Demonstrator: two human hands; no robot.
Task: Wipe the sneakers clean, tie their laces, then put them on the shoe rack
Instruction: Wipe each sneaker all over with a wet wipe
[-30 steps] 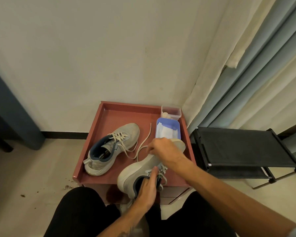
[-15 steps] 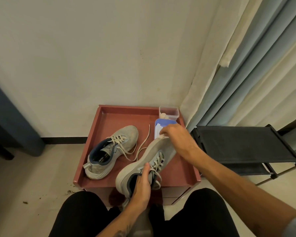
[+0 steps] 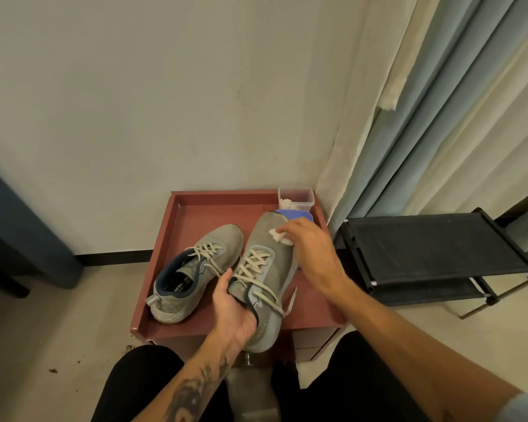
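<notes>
My left hand (image 3: 233,306) grips a grey sneaker (image 3: 264,269) by its heel, holding it laces-up with the toe pointing away over the red tray table (image 3: 311,312). My right hand (image 3: 313,254) presses a white wipe (image 3: 277,236) against the sneaker's toe on the right side. The other grey sneaker (image 3: 195,271) lies on the tray to the left, its laces untied and loose. The black shoe rack (image 3: 433,248) stands on the floor to the right of the tray.
A blue wipe pack (image 3: 296,214) and a small clear container (image 3: 296,198) sit at the tray's back right corner. Curtains (image 3: 439,102) hang behind the rack. A dark blue piece of furniture (image 3: 19,233) stands at the left. Crumbs lie on the floor near my left knee.
The held sneaker has turned from its side to laces-up. My right hand moved from the toe to the wipe pack and now rests on the toe with a wipe.
</notes>
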